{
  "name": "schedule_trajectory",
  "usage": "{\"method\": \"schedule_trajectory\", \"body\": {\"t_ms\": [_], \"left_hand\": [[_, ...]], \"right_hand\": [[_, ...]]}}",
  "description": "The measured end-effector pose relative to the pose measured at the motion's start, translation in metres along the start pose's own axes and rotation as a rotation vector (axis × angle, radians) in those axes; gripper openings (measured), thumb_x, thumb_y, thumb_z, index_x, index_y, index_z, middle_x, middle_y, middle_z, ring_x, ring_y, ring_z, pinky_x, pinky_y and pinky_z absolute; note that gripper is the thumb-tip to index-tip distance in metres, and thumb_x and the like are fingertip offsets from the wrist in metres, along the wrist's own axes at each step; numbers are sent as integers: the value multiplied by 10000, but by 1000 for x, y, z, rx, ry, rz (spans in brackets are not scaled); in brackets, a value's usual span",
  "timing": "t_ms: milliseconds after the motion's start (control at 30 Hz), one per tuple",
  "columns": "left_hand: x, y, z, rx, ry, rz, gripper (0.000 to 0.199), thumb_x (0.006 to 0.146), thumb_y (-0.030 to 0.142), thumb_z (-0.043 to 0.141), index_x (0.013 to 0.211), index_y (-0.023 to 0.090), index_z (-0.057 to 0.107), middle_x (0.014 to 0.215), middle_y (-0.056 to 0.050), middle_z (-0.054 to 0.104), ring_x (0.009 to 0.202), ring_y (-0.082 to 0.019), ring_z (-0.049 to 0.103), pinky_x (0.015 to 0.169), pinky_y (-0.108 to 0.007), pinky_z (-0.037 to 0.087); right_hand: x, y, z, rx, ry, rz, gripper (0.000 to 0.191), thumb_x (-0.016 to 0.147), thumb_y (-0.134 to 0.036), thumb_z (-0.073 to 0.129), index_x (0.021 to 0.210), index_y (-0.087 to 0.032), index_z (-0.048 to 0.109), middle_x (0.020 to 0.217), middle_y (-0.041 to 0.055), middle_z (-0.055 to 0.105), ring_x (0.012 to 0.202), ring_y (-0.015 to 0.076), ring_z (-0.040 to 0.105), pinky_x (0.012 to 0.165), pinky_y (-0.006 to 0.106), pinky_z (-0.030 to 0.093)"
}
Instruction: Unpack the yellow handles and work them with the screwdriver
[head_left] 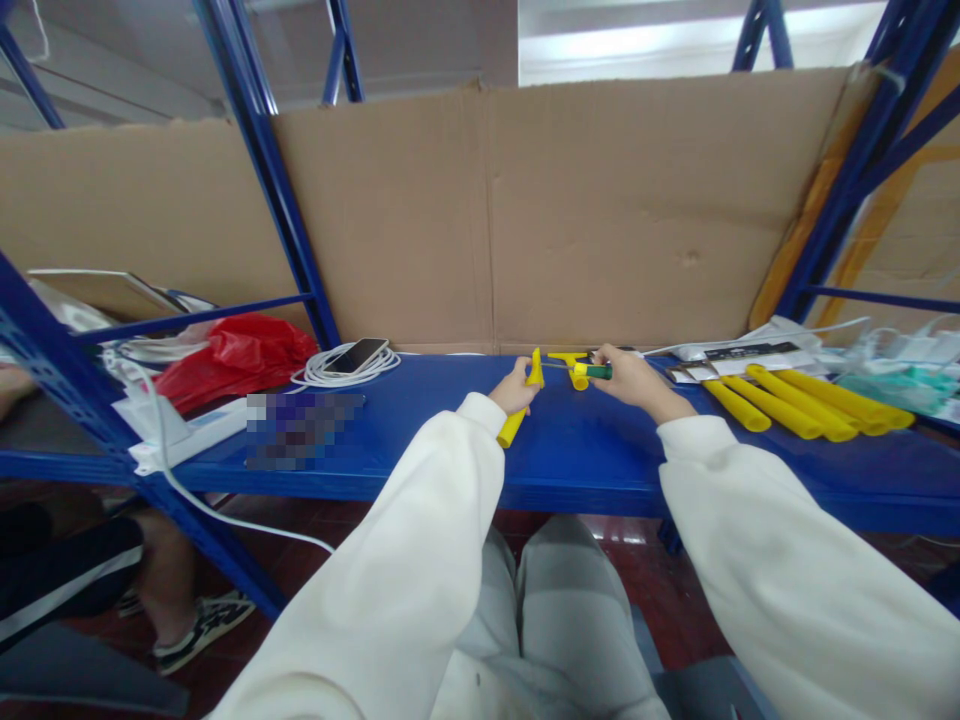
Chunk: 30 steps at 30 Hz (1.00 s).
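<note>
My left hand [514, 388] is closed around a yellow plastic handle [513, 428], whose flared upper end sticks up past the fingers. In my right hand [624, 374] is a screwdriver [598, 371] with a green and yellow grip. Its thin shaft points left, with the tip at or close to the upper end of the handle; contact is too small to make out. Just behind the screwdriver, a second yellow plastic piece [564, 356] lies on the blue shelf [435, 420], partly covered by the tool and hand.
Several yellow-handled tools [795, 405] lie at the right. To the left are a phone [361, 355] on a coiled white cable [319, 372], a red plastic bag [238, 358] and a white power strip [199, 432]. Cardboard [600, 210] walls the back. Another person's leg [161, 565] shows at lower left.
</note>
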<state>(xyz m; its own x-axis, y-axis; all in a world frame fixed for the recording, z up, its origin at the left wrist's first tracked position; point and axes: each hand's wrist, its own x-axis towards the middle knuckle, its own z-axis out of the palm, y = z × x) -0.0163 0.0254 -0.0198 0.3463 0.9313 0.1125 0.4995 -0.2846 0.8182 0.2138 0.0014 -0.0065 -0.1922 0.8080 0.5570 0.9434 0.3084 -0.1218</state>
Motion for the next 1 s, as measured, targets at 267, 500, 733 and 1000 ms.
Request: {"method": "schedule_trajectory", "body": {"t_ms": [267,500,733,1000], "left_hand": [[-5,5,0,15,2,2,441,941,127,505,1348,202,353,893,-3,653,432,-75,501,475,-216,454],[-4,5,-1,23,11,-14,442,941,140,511,1349,210,355,847,19,638,428,-74,492,474,-208,447],[-3,2,1,5,4,24,380,944,171,539,1301,227,421,855,29,614,433,-60,493,492,-204,453],[-4,3,-1,-9,4,13,372,946,166,531,1292,229,409,799,50,587,440,-67,494,490,-200,458]], "right_hand": [[-1,-9,-7,-61,-102,20,175,818,-227,616,975,-173,673,970,126,756,841,240,681,696,276,437],[1,-6,-2,-5,-114,-20,163,770,-187,625,924,-174,676,928,97,749,801,219,673,702,268,460],[-3,-10,-7,-109,-141,109,290,761,-182,659,1050,-176,631,906,107,745,756,228,672,633,266,427],[-1,-13,-7,-96,-219,66,200,807,-169,614,999,-167,673,942,117,755,812,227,690,688,265,454]]}}
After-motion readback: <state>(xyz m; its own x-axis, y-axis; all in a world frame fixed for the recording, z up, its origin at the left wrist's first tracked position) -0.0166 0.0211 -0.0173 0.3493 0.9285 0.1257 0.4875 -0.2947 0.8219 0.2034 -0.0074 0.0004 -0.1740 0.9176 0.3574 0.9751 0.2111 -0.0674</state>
